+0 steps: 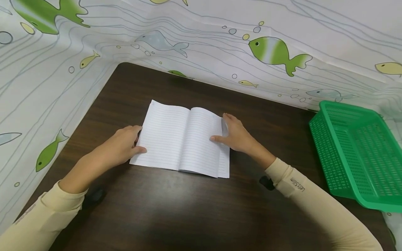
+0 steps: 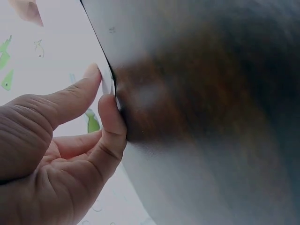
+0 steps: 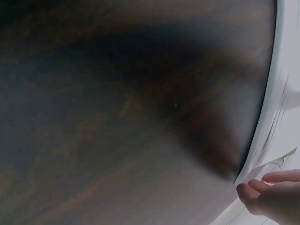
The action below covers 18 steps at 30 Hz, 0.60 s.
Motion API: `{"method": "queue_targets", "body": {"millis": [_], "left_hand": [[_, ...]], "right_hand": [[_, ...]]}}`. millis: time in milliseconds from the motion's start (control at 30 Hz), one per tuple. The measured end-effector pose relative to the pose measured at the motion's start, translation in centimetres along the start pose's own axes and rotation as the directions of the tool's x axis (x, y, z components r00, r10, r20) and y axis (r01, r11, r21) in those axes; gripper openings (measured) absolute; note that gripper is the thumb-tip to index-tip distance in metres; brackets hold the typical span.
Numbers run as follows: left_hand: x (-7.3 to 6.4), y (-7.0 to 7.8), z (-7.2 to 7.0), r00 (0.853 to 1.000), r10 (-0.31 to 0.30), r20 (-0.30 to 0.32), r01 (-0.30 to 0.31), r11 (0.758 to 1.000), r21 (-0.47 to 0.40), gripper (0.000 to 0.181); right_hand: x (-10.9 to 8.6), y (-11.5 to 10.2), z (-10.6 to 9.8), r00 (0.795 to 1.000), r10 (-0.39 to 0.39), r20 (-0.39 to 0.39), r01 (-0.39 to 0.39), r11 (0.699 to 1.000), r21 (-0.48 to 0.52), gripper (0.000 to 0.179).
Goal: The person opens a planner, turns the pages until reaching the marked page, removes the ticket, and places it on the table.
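An open notebook (image 1: 164, 136) with blank lined pages lies on the dark wooden table. At its left edge my left hand (image 1: 125, 144) grips it, thumb over the page and fingers at the side. The left wrist view shows that thumb and the curled fingers (image 2: 110, 115) close around the thin edge. On the other side, my right hand (image 1: 237, 134) pinches a right-hand page (image 1: 201, 146), its thumb on top and its other fingers behind. This page bows up over another lined sheet (image 1: 224, 164). In the right wrist view the right hand (image 3: 276, 199) shows only in the lower corner.
A green plastic basket (image 1: 334, 170) stands at the table's right side. Behind and to the left, a white sheet printed with fish (image 1: 216, 52) borders the dark table (image 1: 176, 216). Dark wrist devices sit under both sleeves.
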State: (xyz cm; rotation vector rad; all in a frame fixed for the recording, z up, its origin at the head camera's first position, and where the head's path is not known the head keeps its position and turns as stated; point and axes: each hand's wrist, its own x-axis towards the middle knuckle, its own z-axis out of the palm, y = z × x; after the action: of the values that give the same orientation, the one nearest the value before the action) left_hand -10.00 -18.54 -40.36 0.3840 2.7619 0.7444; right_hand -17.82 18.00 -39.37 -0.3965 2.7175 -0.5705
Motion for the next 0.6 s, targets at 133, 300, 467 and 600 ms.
{"method": "queue_targets", "body": {"millis": [133,300,467,600], "left_hand": [[0.0,0.0,0.0,1.0,0.001,-0.002,-0.001,1.0,0.001,0.066],[0.0,-0.1,0.2,1.0,0.001,-0.01,-0.001,1.0,0.007,0.067],[0.0,-0.1,0.3,1.0,-0.002,-0.008,0.002,1.0,0.005,0.066],[0.0,-0.2,0.4,1.0,-0.008,-0.003,0.008,1.0,0.006,0.068]], "right_hand": [[-0.1,0.0,0.5,0.999,-0.017,0.037,0.019,0.999,-0.051,0.114],[-0.4,0.2,0.9,0.997,-0.055,0.045,0.06,0.989,-0.134,0.113],[-0.7,0.2,1.2,0.997,-0.071,0.036,0.075,0.984,-0.164,0.109],[-0.8,0.2,1.4,0.996,-0.084,0.009,0.084,0.981,-0.174,0.104]]}}
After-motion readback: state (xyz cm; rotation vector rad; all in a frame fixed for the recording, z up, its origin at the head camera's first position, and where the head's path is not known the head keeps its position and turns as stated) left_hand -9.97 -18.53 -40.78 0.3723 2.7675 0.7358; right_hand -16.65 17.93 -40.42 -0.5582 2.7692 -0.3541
